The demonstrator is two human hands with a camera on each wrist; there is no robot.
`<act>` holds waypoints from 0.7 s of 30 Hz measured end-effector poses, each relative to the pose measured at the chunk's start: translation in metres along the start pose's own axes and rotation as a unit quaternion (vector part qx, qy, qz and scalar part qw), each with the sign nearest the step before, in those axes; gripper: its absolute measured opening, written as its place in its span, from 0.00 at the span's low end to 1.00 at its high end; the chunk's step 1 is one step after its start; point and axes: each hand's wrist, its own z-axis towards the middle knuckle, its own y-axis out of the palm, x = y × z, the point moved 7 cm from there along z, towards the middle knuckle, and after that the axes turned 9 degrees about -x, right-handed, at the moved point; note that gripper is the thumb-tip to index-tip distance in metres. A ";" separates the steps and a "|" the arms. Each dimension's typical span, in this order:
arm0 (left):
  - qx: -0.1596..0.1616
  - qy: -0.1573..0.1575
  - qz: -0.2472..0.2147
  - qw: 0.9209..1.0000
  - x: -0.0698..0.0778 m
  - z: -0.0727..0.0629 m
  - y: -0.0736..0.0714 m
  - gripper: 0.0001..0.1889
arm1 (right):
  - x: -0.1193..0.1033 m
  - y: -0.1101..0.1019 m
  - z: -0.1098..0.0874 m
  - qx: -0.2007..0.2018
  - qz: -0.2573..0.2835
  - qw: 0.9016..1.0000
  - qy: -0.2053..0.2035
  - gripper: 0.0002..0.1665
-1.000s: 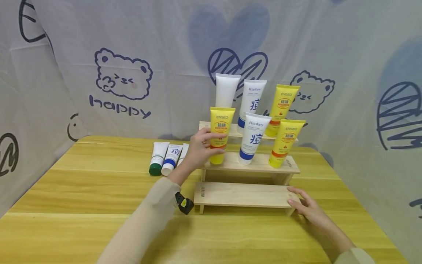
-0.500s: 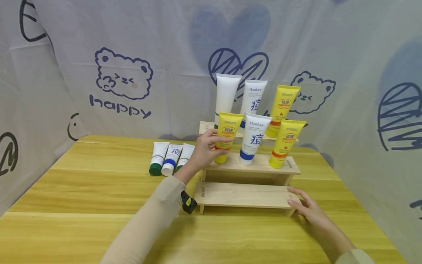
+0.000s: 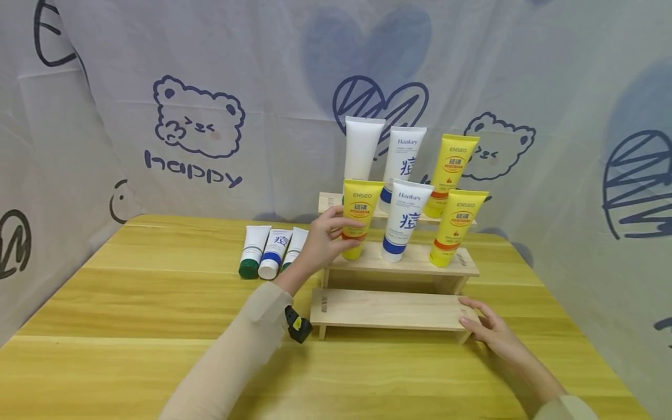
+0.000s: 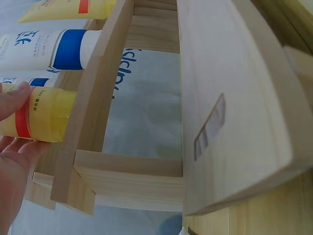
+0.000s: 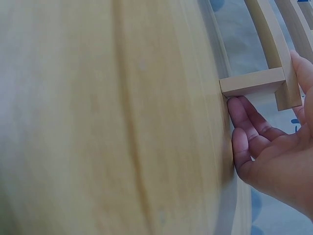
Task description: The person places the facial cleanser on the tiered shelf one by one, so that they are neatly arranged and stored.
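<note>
My left hand [image 3: 324, 238] grips a yellow ENSEO squeeze tube [image 3: 361, 201] by its lower half, at the left end of the middle step. The tube stands cap down; in the left wrist view its yellow cap [image 4: 61, 110] is right at the step's wooden board. Beside it stand a white Hankey tube [image 3: 406, 213] and another yellow tube [image 3: 458, 221]. My right hand [image 3: 496, 333] holds the right end of the lowest step of the wooden rack [image 3: 388, 309]. In the right wrist view its curled fingers [image 5: 244, 117] lie under the board against the leg.
On the top step stand a plain white tube [image 3: 363, 149], a Hankey tube [image 3: 403, 157] and a yellow tube [image 3: 455, 160]. Three smaller tubes [image 3: 274, 248] lie on the wooden table [image 3: 157, 303] left of the rack. A printed cloth [image 3: 278, 58] hangs behind.
My left hand has brought the yellow tube right and slightly down on the middle step, then shifted it slightly back left. The right hand keeps its hold on the rack.
</note>
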 end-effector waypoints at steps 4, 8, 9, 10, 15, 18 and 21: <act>0.012 0.012 -0.015 1.000 0.009 -0.006 -0.003 0.13 | 0.000 0.000 0.000 -0.003 0.003 1.000 0.002 0.29; 0.027 0.022 -0.015 0.999 0.024 -0.014 -0.007 0.13 | 0.000 0.000 -0.001 -0.001 0.001 1.000 0.002 0.28; 0.031 0.020 -0.010 0.999 0.028 -0.016 -0.009 0.13 | 0.000 0.000 -0.001 0.000 0.000 1.000 0.002 0.28; 0.036 0.019 -0.007 0.999 0.029 -0.018 -0.010 0.13 | 0.000 0.000 -0.001 0.001 -0.001 1.000 0.002 0.28; 0.050 0.014 0.015 0.999 0.030 -0.027 -0.020 0.11 | 0.001 -0.001 0.000 0.002 -0.006 1.000 -0.001 0.28; 0.056 0.005 0.028 0.998 0.028 -0.033 -0.026 0.09 | 0.001 -0.001 0.000 0.000 -0.005 1.000 -0.001 0.28; 0.064 -0.011 0.042 0.997 0.026 -0.038 -0.032 0.08 | 0.001 0.000 0.000 -0.001 -0.001 1.000 0.001 0.27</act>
